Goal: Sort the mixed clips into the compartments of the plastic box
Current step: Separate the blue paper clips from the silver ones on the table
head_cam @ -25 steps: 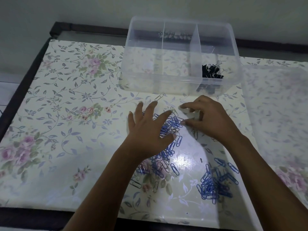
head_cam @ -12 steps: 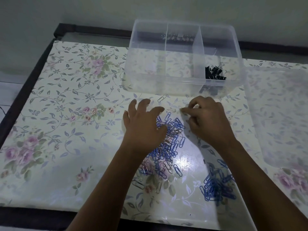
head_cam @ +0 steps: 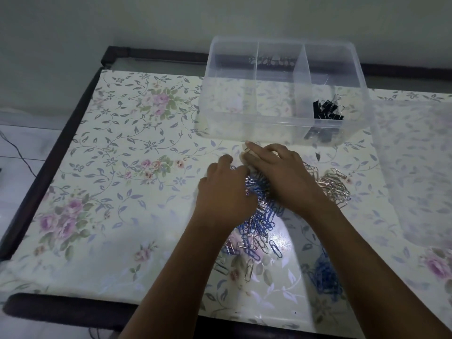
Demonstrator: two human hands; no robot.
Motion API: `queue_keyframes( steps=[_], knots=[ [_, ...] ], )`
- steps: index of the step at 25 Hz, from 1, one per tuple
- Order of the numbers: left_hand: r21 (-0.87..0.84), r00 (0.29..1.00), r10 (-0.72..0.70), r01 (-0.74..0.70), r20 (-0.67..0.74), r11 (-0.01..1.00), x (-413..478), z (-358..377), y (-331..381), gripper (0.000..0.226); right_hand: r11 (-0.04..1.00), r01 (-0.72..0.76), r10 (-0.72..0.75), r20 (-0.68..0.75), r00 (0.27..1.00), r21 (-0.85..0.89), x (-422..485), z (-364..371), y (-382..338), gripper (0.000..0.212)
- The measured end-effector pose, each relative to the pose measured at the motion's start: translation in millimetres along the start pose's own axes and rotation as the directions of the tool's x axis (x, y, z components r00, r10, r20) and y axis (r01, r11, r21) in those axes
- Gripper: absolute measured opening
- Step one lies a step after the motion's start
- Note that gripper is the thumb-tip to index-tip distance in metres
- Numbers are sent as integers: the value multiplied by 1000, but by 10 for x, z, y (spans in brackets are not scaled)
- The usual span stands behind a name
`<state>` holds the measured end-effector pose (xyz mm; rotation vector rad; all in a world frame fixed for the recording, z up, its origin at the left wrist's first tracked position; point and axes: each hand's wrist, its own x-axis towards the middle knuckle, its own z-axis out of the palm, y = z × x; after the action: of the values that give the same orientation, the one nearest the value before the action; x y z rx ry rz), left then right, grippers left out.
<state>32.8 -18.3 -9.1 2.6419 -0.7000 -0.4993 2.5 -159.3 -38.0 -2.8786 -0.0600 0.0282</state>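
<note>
The mixed clips [head_cam: 263, 222], blue ones and shiny ones all jumbled, lie in a pile in the middle of the frame, mostly under my hands. My left hand [head_cam: 225, 192] rests on the pile; half a second ago its fingers were spread out, and now they are bent and pulled in. I cannot tell if it has any clips in it. My right hand [head_cam: 281, 177] has slid over to the left, so the two hands touch now. Its first finger reaches up to the one clip that lay alone in front of the box, but I cannot tell if it pinches that clip or only touches it. A heap of silver clips [head_cam: 335, 189] shows just right of my right hand; before I saw only a few there. The blue clips [head_cam: 325, 277] I set apart are at the lower right, blurry and partly behind my right arm. The plastic box [head_cam: 244, 126] sits at the top middle, as before, with black binder clips [head_cam: 327, 110] in its right part. Something small shows at the back of its middle part, too fuzzy to name. A see-through lid [head_cam: 415, 167] lies at the right, cut off by the edge. All of it is on a flowery cloth [head_cam: 122, 192].
</note>
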Motion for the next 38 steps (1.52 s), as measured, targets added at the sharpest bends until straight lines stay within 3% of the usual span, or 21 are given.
queue_keyframes(
  steps=[2, 8, 13, 16, 18, 21, 26, 29, 35, 38],
  knots=[
    [11, 996, 54, -55, 70, 998, -25, 4, 39, 45, 998, -61, 61, 37, 997, -15, -12, -24, 9, 61],
    [-18, 994, 74, -73, 75, 997, 13, -57, 43, 40, 990, -135, 140, -179, 974, 36, -173, -100, 381, 52],
    [-9, 990, 93, -93, 103, 996, 14, -64, 78, 47, 996, -86, 87, -61, 994, 30, -464, -159, 433, 30],
    [-9, 992, 92, -91, 91, 996, 12, -75, 75, 40, 982, -189, 189, 2, 982, 30, -733, -261, 313, 23],
    [-33, 992, 98, -96, 76, 995, 9, -76, 97, 32, 967, -247, 251, -88, 964, 57, -1034, -259, 164, 26],
    [-85, 995, 101, -100, 14, 991, 3, -90, 116, 21, 942, -265, 288, -92, 953, 205, -1270, -107, -10, 36],
    [22, 989, 141, -142, 43, 990, 17, -13, 117, 44, 952, -296, 306, -222, 926, 77, -799, 120, 78, 46],
    [15, 990, 135, -135, 49, 991, 40, 18, 137, 30, 958, -260, 285, -263, 922, 123, -700, 200, 44, 54],
    [31, 994, 106, -106, 3, 994, 56, 33, 77, 19, 941, -174, 277, -360, 891, 291, -694, 35, 199, 29],
    [47, 996, 52, -49, -68, 998, 73, 32, 46, 21, 973, -112, 174, -326, 929, 200, -668, 83, 156, 46]
  ],
)
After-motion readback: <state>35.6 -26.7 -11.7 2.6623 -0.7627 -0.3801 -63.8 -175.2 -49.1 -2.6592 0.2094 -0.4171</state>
